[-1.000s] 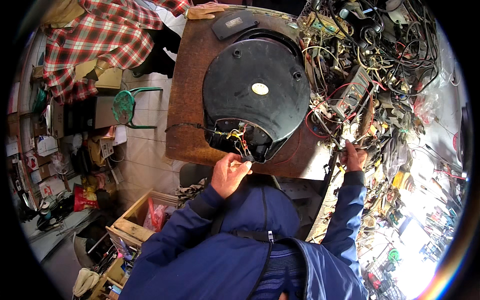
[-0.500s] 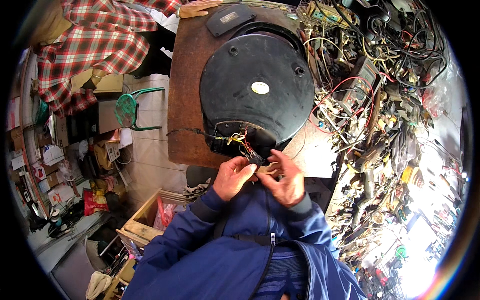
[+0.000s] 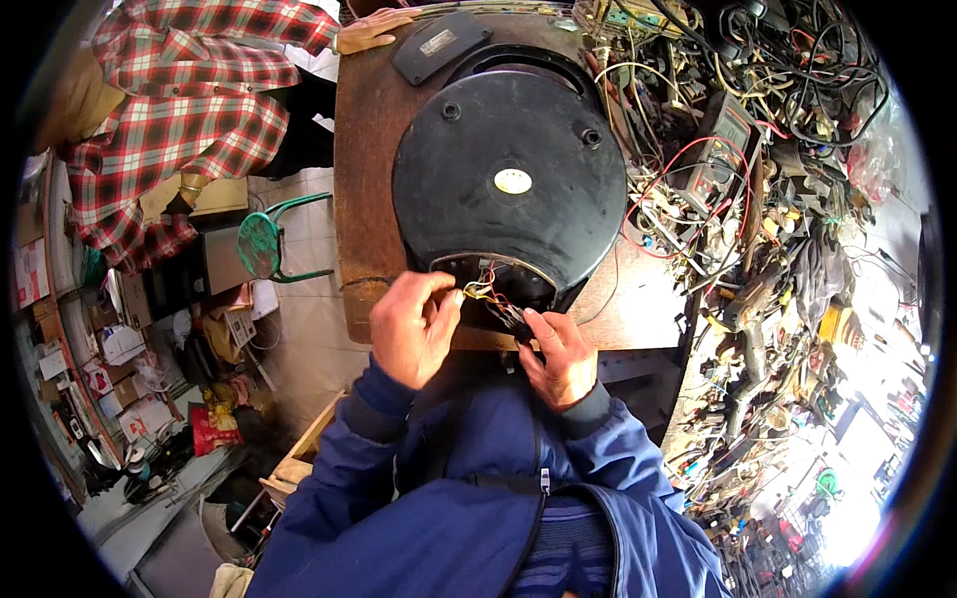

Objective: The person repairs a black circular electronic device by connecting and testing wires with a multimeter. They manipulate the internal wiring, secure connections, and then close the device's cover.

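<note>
A large round black appliance (image 3: 498, 224) lies on the wooden table, its underside up. Colored wires (image 3: 485, 284) run out of the opening at its near edge. My right hand (image 3: 561, 361) is closed on a small black wired part (image 3: 521, 331) just in front of that opening. With thumb and index finger together, my left hand (image 3: 412, 324) pinches at the yellow wire on the left of the opening; the exact spot is partly hidden by the fingers. A black cord comes in from the left behind this hand.
A flat black cover (image 3: 439, 48) lies at the table's far edge. On the right are a multimeter (image 3: 720, 149) with a red lead, and heaped tools and cables. A person in a checked shirt (image 3: 189, 90) is at the far left, beside a green stool (image 3: 261, 245).
My left hand has left the black part and moved left to the yellow wire. My right hand now holds the black part alone, slightly lower.
</note>
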Demonstrator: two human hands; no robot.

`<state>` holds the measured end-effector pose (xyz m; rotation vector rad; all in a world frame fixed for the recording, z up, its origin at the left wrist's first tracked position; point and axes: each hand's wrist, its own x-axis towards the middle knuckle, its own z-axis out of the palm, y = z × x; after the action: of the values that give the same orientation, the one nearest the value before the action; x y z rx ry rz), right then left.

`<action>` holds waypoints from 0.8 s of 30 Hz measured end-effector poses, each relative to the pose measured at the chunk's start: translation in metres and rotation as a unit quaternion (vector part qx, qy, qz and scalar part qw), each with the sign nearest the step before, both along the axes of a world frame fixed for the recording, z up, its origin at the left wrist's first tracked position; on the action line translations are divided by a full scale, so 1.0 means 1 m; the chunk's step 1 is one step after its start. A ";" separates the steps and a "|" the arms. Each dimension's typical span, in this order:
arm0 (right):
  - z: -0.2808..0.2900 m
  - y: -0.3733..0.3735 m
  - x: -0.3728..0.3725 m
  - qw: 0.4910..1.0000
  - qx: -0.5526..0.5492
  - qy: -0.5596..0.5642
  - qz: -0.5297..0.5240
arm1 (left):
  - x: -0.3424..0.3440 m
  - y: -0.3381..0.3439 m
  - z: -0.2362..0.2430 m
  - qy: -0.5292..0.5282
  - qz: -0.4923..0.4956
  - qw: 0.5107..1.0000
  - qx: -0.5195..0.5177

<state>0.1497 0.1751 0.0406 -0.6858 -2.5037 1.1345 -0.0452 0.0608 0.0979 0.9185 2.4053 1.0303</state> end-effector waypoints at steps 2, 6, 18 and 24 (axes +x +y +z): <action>-0.005 -0.005 0.001 0.999 0.032 0.007 -0.006 | -0.014 0.011 -0.004 -0.003 -0.036 0.999 -0.036; -0.011 -0.013 0.004 0.998 0.062 0.025 -0.013 | -0.023 0.016 -0.015 -0.010 -0.125 0.987 -0.099; -0.022 -0.026 0.004 0.989 0.088 0.102 -0.064 | -0.020 0.024 -0.032 -0.042 -0.122 0.987 -0.099; -0.021 -0.026 0.005 0.981 0.105 0.149 -0.062 | -0.019 0.026 -0.028 -0.051 -0.153 0.978 -0.129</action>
<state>0.1550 0.1488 0.0194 -0.5588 -2.2516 0.8448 -0.0640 0.0864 0.0699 1.0679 2.1606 0.6197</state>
